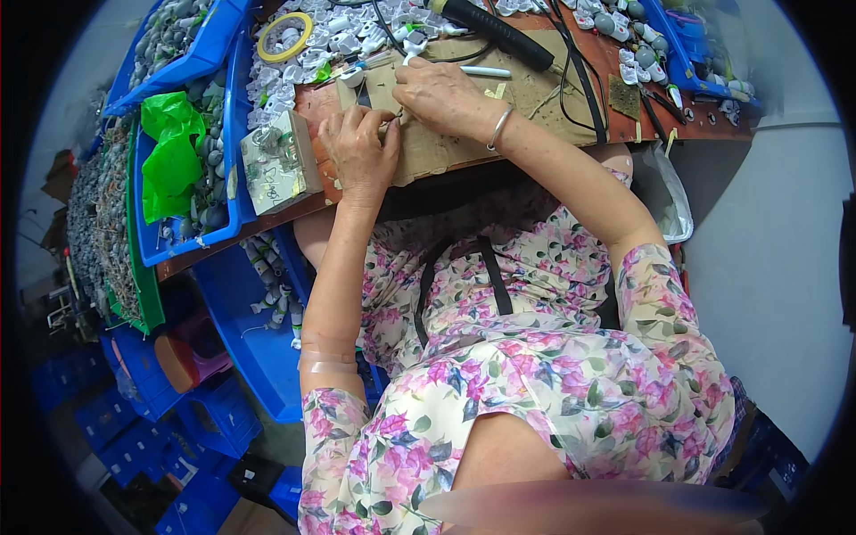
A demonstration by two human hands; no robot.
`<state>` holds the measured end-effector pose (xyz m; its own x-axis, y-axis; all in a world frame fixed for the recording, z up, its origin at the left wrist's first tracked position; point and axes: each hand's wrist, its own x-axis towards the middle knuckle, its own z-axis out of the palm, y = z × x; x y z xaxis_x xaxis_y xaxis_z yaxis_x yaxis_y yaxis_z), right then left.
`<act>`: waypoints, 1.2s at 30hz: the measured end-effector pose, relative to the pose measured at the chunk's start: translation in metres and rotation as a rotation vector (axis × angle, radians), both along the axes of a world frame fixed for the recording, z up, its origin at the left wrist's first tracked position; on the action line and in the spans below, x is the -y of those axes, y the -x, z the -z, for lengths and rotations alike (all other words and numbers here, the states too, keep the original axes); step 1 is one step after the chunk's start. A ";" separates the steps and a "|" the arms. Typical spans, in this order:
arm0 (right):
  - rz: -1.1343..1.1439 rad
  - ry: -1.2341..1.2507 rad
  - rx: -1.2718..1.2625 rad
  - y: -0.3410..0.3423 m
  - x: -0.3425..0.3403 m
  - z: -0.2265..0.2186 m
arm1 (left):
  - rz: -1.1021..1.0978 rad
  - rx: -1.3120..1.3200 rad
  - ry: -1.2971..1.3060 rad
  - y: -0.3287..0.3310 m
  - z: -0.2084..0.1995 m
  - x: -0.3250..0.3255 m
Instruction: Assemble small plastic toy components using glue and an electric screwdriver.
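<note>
Both my hands work close together over a flat brown cardboard sheet (526, 111) on the table. My left hand (359, 150) rests at the cardboard's left edge with its fingers curled and the thumb against the index finger; whatever is pinched there is hidden. To its right, my right hand (443, 96) is bent over the cardboard, fingers closed and pointing left. A small white plastic piece (411, 52) shows just beyond these fingers; I cannot tell whether they hold it. A white pen-like stick (486, 71) lies beyond the right hand. Left of my left hand stands a pale block (283, 165).
Many white plastic parts (352, 36) and a yellow tape roll (285, 37) cover the far side. A black cylinder (495, 34) and black cables lie behind the cardboard. Blue bins (236, 134) of grey parts line the left; another blue bin (695, 76) sits far right, near pliers (662, 107).
</note>
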<state>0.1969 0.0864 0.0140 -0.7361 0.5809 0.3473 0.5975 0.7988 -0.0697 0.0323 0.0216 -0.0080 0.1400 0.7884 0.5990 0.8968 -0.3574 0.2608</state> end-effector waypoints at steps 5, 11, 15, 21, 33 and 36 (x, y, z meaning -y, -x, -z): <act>0.043 0.083 -0.072 -0.002 0.000 0.003 | -0.004 0.027 0.010 0.000 0.002 -0.001; 0.110 0.141 -0.113 -0.007 0.003 0.004 | -0.021 0.051 -0.009 0.000 0.005 -0.001; 0.106 0.124 -0.218 -0.011 0.006 0.006 | -0.028 0.067 -0.017 0.000 0.005 -0.002; 0.082 0.174 -0.285 -0.005 0.006 0.010 | -0.027 0.059 -0.044 0.000 0.005 -0.001; 0.039 0.474 -0.075 0.002 -0.010 0.000 | -0.029 0.032 -0.057 0.001 0.007 -0.001; 0.046 0.508 -0.094 0.003 -0.011 0.001 | -0.029 0.030 -0.055 0.002 0.007 0.000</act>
<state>0.1941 0.0974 0.0128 -0.6848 0.7247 0.0765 0.6038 0.6230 -0.4972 0.0307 0.0219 -0.0151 0.0988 0.7579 0.6448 0.8990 -0.3458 0.2687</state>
